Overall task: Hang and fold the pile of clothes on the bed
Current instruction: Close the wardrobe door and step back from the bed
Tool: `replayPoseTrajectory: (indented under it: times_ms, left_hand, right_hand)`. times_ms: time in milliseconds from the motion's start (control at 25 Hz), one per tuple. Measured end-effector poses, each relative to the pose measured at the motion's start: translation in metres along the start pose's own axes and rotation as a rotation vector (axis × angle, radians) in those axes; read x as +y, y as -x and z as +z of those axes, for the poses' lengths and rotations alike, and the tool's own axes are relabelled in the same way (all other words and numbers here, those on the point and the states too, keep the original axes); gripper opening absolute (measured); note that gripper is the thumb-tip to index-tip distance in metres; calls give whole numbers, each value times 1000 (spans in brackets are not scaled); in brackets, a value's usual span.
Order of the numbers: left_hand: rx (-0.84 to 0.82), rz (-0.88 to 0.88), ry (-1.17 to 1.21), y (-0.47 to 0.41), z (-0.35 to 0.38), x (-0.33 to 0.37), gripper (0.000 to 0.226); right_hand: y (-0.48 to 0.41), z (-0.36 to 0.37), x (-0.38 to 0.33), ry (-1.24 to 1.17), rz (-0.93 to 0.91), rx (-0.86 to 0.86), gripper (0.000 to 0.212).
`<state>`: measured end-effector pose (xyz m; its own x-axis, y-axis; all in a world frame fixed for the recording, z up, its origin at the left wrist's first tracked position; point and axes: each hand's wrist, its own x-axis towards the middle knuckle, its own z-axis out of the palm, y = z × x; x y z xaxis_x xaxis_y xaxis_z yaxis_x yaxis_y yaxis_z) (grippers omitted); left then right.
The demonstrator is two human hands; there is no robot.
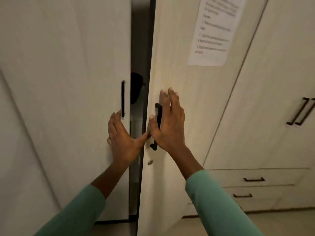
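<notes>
Pale wood-grain wardrobe doors [179, 159] stand ajar. Left hand [121, 138] presses the left door [68, 82]; right hand [168, 123], at two o'clock from it, covers a black bar handle [158, 113], both grips wide.

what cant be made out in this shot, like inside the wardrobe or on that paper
- Wardrobe interior, head view: only a narrow dark gap shows between the left door and right door; the dark shape in it cannot be identified.
- Printed sheet: text too blurred, top cut off by the frame edge.
- Handle: partly covered by the right hand.
- The bed and clothes: out of frame.
</notes>
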<state>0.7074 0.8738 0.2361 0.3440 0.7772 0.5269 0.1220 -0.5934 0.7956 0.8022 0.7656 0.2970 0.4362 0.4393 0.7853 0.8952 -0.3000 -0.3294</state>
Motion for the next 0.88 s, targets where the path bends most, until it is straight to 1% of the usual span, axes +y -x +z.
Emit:
replayPoseTrajectory:
  times_ms: [80,120,200,320,440,520,600,640,680,760,840,880]
  left_hand:
    - [13,-75,-116,-46,-2,-28,126]
    - [13,-77,-163,-66,1,-39,128]
    - [35,-11,-253,-103,12,-56,127]
    - [103,135,-360,-145,34,-78,121]
    - [140,235,-443,-181,53,-103,119]
    - [191,286,-496,-197,64,-116,118]
    - [251,354,-500,-199,64,-117,114]
    - [262,371,-499,-207,74,-127,112]
    - [255,367,-501,-220,88,-140,111]
    - [267,361,-487,-216,90,-132,110]
    - [306,342,-477,-216,102,-127,109]
    - [293,327,-458,-215,103,-127,108]
  right_hand:
    - [-27,51,-7,75,35,-41,87]
    - [-39,72,-6,119,43,-38,86]
    - [-61,108,2,173,34,-13,82]
    - [-86,150,21,220,2,49,75]
    - [-109,185,39,221,-18,105,72]
    - [-119,204,46,179,-30,169,70]
    - [-124,209,48,109,-43,238,68]
    - [-129,223,55,92,-50,275,68]
    - [-137,244,65,79,-43,309,67]
    - [-141,239,66,87,-79,356,67]
    - [-145,242,70,113,-78,361,67]
    - [-144,243,71,118,-67,344,68]
